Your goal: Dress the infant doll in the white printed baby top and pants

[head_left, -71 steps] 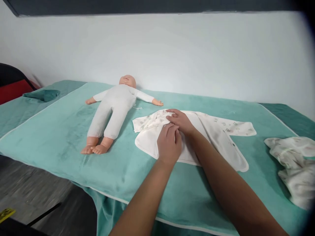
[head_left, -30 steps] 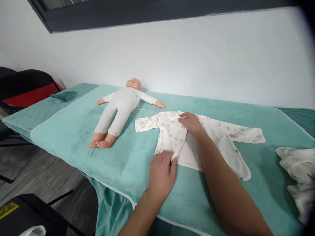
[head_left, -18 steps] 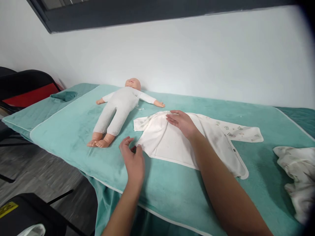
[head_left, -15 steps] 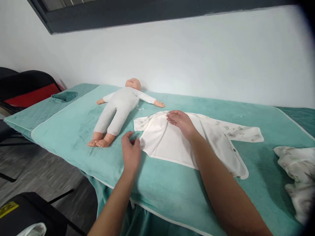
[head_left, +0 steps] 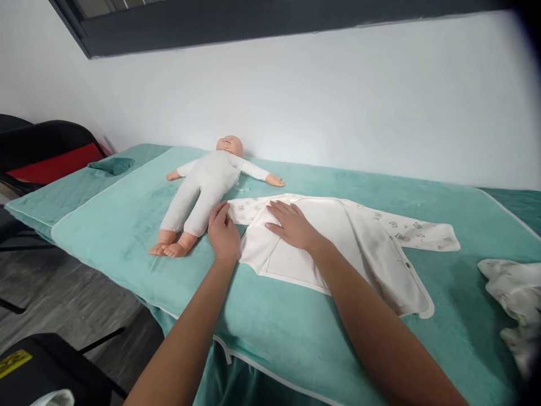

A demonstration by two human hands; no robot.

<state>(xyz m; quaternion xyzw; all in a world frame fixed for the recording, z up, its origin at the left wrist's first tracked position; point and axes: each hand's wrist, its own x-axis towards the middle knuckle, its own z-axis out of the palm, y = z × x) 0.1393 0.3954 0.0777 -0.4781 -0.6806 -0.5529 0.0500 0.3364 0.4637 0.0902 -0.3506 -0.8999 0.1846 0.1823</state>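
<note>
A white baby shirt (head_left: 313,225) lies spread open on the green cover, its inside facing up and its patterned sleeves stretched out to both sides. My left hand (head_left: 224,231) is at the cuff of the left sleeve (head_left: 243,211), fingers curled and pinching its end. Flat on the shirt near that sleeve's shoulder rests my right hand (head_left: 291,225), fingers stretched out. A baby doll (head_left: 207,180) in a white body suit lies on its back just left of the shirt, arms spread.
A crumpled patterned cloth (head_left: 511,293) lies at the right. The green-covered bed (head_left: 105,220) stands against a white wall. Black chairs (head_left: 46,141) are at the left, one with a red panel, and a black seat (head_left: 54,366) is at the lower left.
My left hand has moved up to the sleeve cuff and closed on it. My right hand has shifted left and down, flattening onto the shirt. The sleeve lies straighter.
</note>
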